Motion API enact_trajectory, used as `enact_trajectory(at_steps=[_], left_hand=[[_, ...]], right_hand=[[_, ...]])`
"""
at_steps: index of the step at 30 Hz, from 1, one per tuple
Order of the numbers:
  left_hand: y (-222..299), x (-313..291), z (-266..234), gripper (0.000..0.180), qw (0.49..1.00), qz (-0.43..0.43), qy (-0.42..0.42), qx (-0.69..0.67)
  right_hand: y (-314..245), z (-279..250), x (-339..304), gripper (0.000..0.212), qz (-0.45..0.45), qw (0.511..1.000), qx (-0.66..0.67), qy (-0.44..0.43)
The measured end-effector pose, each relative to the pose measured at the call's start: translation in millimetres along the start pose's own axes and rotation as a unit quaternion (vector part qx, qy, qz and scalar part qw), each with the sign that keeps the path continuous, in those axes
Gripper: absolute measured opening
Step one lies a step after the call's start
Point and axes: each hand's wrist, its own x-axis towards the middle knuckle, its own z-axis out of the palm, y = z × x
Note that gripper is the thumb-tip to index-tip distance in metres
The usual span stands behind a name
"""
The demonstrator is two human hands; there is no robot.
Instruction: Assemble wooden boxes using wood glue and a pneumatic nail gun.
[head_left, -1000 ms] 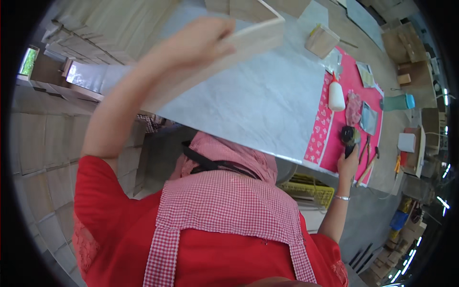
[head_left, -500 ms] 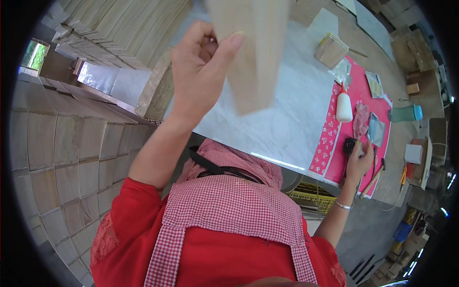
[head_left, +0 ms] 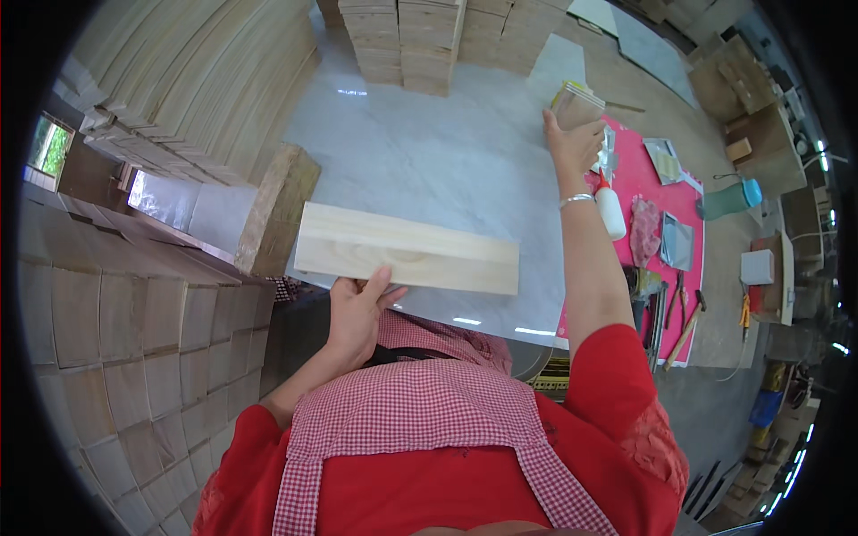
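A long pale wooden board (head_left: 407, 250) lies crosswise over the grey marble-patterned tabletop (head_left: 447, 161), close to its front edge. My left hand (head_left: 356, 314) pinches the board's near edge, thumb on the upper face and fingers partly hidden below. At the far right of the tabletop, my right hand (head_left: 575, 147) is stretched out, thumb and fingers on either side of a small wooden block (head_left: 577, 107) with a yellow edge. A white glue bottle (head_left: 610, 213) with a red nozzle is just beside my right forearm.
A pink mat (head_left: 639, 170) carries a crumpled pink cloth (head_left: 644, 230), small trays and a hammer (head_left: 686, 330). A teal bottle (head_left: 731, 199) stands beyond it. Tall board stacks (head_left: 206, 80) rise at the left, with more stacks (head_left: 402, 40) at the back. A thick wooden block (head_left: 279, 210) borders the table's left.
The board has come down from upright in front of me to lying crosswise, still in my left hand. My right hand has moved from the tools on the mat to the small block farther away.
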Motion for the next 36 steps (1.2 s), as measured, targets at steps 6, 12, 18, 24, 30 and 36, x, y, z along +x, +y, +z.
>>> enact_trajectory(at_steps=[6,12,18,24,30,36], left_hand=[[-2.3,-5.2,-27.5,0.030,0.997,-0.077,-0.007,0.003],[-4.0,-12.6,-34.1,0.026,0.936,-0.208,-0.219,0.183],[4.5,8.8,24.9,0.046,0.773,0.154,-0.374,0.489],[-43.8,60.5,90.0,0.082,0.474,0.459,-0.284,0.695],[-53.2,67.5,111.3,0.092,0.451,0.381,-0.309,0.746],[0.3,48.2,121.8,0.087,0.514,0.413,-0.366,0.657]], right_hand=[[-2.3,6.3,3.6,0.110,0.078,0.997,0.009,-0.012],[30.0,-53.9,-68.1,0.091,-0.005,0.995,0.088,0.054],[86.9,-123.3,-190.4,0.058,0.008,0.975,0.222,-0.007],[96.8,-161.8,-231.5,0.032,-0.015,0.967,0.226,-0.119],[92.7,-161.5,-253.3,0.021,-0.069,0.950,0.293,-0.082],[70.7,-150.8,-255.8,0.049,-0.099,0.959,0.242,-0.108]])
